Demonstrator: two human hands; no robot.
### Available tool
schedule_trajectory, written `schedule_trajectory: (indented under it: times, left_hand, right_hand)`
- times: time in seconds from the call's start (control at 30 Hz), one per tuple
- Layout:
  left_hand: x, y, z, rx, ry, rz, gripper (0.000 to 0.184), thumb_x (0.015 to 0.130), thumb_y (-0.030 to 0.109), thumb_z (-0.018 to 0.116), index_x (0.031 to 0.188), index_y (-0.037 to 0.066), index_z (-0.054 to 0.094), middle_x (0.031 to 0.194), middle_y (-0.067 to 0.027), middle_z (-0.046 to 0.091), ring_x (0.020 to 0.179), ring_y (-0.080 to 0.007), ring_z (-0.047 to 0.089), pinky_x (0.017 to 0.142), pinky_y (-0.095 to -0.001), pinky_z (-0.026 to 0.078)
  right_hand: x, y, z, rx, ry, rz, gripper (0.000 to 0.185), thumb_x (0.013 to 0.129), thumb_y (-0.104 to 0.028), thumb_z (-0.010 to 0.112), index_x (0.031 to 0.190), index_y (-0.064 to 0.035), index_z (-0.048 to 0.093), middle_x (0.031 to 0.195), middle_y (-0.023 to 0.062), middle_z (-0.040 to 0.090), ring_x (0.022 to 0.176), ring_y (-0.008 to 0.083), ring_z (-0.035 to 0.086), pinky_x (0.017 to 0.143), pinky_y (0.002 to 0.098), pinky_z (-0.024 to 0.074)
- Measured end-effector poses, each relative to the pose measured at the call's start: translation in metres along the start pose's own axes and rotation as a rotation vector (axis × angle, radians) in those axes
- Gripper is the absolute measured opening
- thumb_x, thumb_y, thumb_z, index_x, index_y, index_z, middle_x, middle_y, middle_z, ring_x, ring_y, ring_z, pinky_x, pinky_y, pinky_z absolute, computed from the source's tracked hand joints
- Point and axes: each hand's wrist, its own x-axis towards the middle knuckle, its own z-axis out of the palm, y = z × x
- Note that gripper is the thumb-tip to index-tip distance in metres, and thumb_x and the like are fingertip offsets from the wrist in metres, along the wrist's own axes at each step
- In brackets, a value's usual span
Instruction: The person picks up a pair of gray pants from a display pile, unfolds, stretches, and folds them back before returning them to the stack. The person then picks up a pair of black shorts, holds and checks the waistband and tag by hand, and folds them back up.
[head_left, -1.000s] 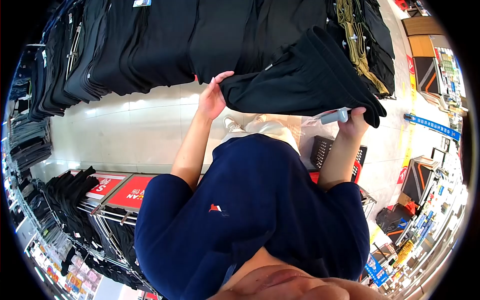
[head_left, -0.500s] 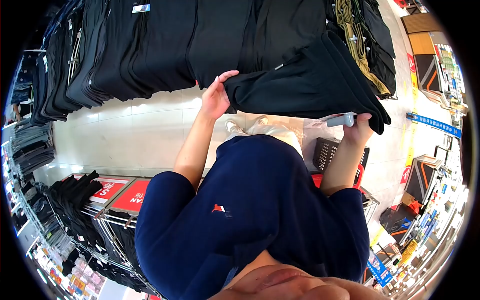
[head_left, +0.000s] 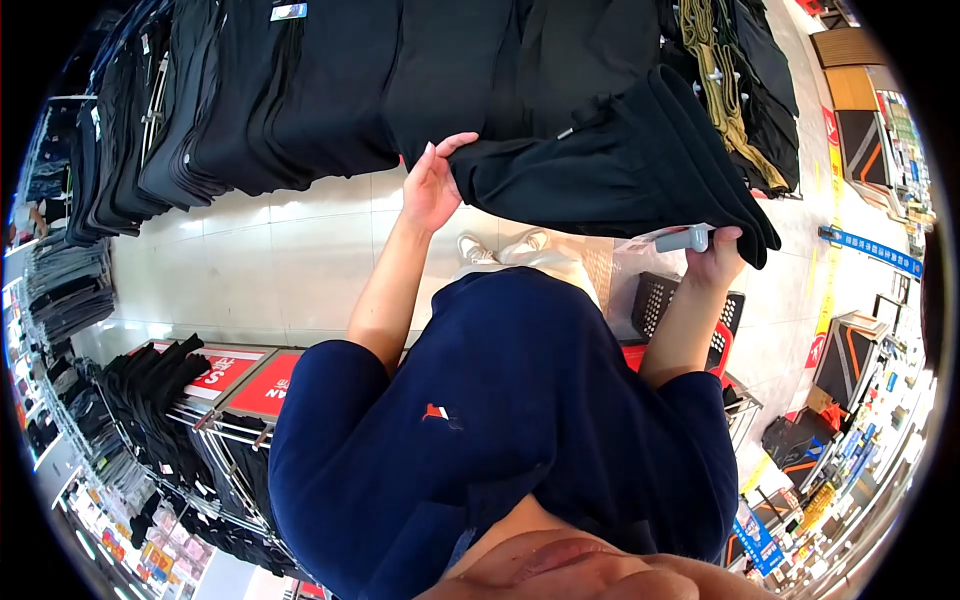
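A folded pair of black trousers [head_left: 580,185] is stretched between my two hands, in front of the hanging garments. My left hand [head_left: 434,190] holds the narrow left end, thumb and forefinger extended past the cloth; its other fingers are partly hidden. At the wide, layered right end, my right hand [head_left: 715,260] grips the lower edge, its thumb on the near side and the rest of its fingers mostly covered. Beside that thumb sticks out a grey rounded plastic piece [head_left: 680,240]; whether it is fixed to the trousers I cannot tell.
Dark trousers [head_left: 330,100] hang in a dense row ahead, with olive garments [head_left: 718,90] at its right end. A black shopping basket [head_left: 655,305] stands below my right forearm. Behind my left side is a rack with red signs [head_left: 268,385]. Tiled floor [head_left: 280,250] lies between.
The view has shifted slightly, so the rack and basket appear a little farther right. Both hands keep their hold on the trousers, nearly unmoved.
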Motion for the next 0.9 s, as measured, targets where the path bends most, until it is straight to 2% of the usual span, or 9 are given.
schedule_trajectory:
  times: [0.1, 0.2, 0.33, 0.4, 0.43, 0.5, 0.53, 0.63, 0.9]
  left_hand:
    - [-0.001, 0.003, -0.003, -0.017, -0.009, 0.017, 0.058, 0.101, 0.044, 0.032, 0.133, -0.003, 0.042, 0.127, -0.0195, 0.056, 0.119, -0.0281, 0.055, 0.102, -0.0397, 0.043]
    - [-0.002, 0.006, 0.001, -0.005, 0.019, 0.035, 0.059, 0.101, 0.044, 0.031, 0.134, -0.004, 0.042, 0.127, -0.0206, 0.056, 0.12, -0.029, 0.054, 0.102, -0.0403, 0.042]
    - [-0.002, 0.009, 0.003, -0.035, 0.021, 0.042, 0.059, 0.101, 0.044, 0.03, 0.134, -0.004, 0.041, 0.127, -0.0212, 0.055, 0.121, -0.0299, 0.053, 0.103, -0.0403, 0.041]
    - [0.0, 0.011, 0.006, -0.027, -0.013, 0.029, 0.055, 0.101, 0.04, 0.034, 0.133, -0.005, 0.042, 0.126, -0.0201, 0.056, 0.119, -0.0276, 0.054, 0.103, -0.0384, 0.042]
    - [0.0, 0.01, 0.002, -0.026, -0.015, 0.022, 0.055, 0.101, 0.04, 0.034, 0.133, -0.005, 0.042, 0.126, -0.0201, 0.056, 0.119, -0.0276, 0.054, 0.103, -0.0384, 0.042]
    - [0.003, 0.006, -0.005, 0.061, 0.032, 0.076, 0.043, 0.1, 0.028, 0.043, 0.13, -0.003, 0.046, 0.122, -0.0177, 0.059, 0.114, -0.0237, 0.057, 0.101, -0.0355, 0.044]
    - [0.005, 0.006, -0.009, 0.058, 0.029, 0.067, 0.043, 0.1, 0.028, 0.043, 0.13, -0.003, 0.046, 0.122, -0.0177, 0.059, 0.114, -0.0237, 0.057, 0.101, -0.0355, 0.044]
    - [0.007, 0.007, -0.012, 0.187, 0.115, 0.067, 0.033, 0.094, 0.007, 0.054, 0.126, 0.0, 0.053, 0.114, -0.0136, 0.064, 0.106, -0.0192, 0.061, 0.096, -0.0312, 0.047]
    - [0.005, 0.007, -0.016, 0.251, 0.258, 0.106, 0.032, 0.093, 0.006, 0.056, 0.125, 0.0, 0.054, 0.114, -0.0137, 0.064, 0.106, -0.0188, 0.061, 0.097, -0.0307, 0.046]
  right_hand:
    - [0.0, 0.015, -0.006, 0.04, 0.077, 0.047, 0.071, 0.081, -0.035, 0.074, 0.128, 0.0103, 0.047, 0.127, 0.0194, 0.056, 0.117, 0.029, 0.055, 0.104, 0.0408, 0.04]
    - [0.003, 0.0, 0.003, 0.031, 0.04, 0.028, 0.071, 0.08, -0.035, 0.075, 0.127, 0.0102, 0.047, 0.127, 0.0194, 0.056, 0.117, 0.0291, 0.054, 0.104, 0.0409, 0.0394]
    - [0.001, 0.002, -0.001, -0.033, -0.009, 0.001, 0.074, 0.085, -0.039, 0.068, 0.132, 0.0106, 0.041, 0.132, 0.02, 0.052, 0.122, 0.0302, 0.051, 0.106, 0.0434, 0.038]
    - [0.001, 0.0, 0.01, -0.058, 0.063, -0.03, 0.069, 0.085, -0.038, 0.068, 0.131, 0.009, 0.043, 0.13, 0.0186, 0.053, 0.12, 0.0291, 0.052, 0.105, 0.0427, 0.039]
    - [0.001, -0.002, 0.014, -0.023, 0.067, -0.054, 0.061, 0.088, -0.034, 0.066, 0.129, 0.0062, 0.046, 0.128, 0.0165, 0.055, 0.118, 0.0277, 0.054, 0.103, 0.0419, 0.0405]
    - [0.004, -0.006, 0.02, -0.039, 0.102, -0.075, 0.057, 0.089, -0.031, 0.064, 0.129, 0.005, 0.046, 0.128, 0.0156, 0.055, 0.117, 0.0272, 0.054, 0.103, 0.0415, 0.0409]
    - [0.005, -0.006, 0.02, -0.054, 0.133, -0.091, 0.053, 0.09, -0.029, 0.063, 0.129, 0.0039, 0.047, 0.128, 0.0148, 0.055, 0.116, 0.0266, 0.055, 0.102, 0.0412, 0.0412]
    - [0.012, -0.005, 0.019, -0.09, 0.231, -0.142, 0.046, 0.092, -0.024, 0.062, 0.127, 0.0033, 0.048, 0.125, 0.0136, 0.057, 0.113, 0.0254, 0.056, 0.099, 0.0394, 0.044]
    - [0.017, -0.008, 0.026, -0.055, 0.204, -0.173, 0.043, 0.089, -0.021, 0.066, 0.121, 0.0041, 0.052, 0.119, 0.0126, 0.06, 0.108, 0.0236, 0.058, 0.097, 0.0376, 0.0452]
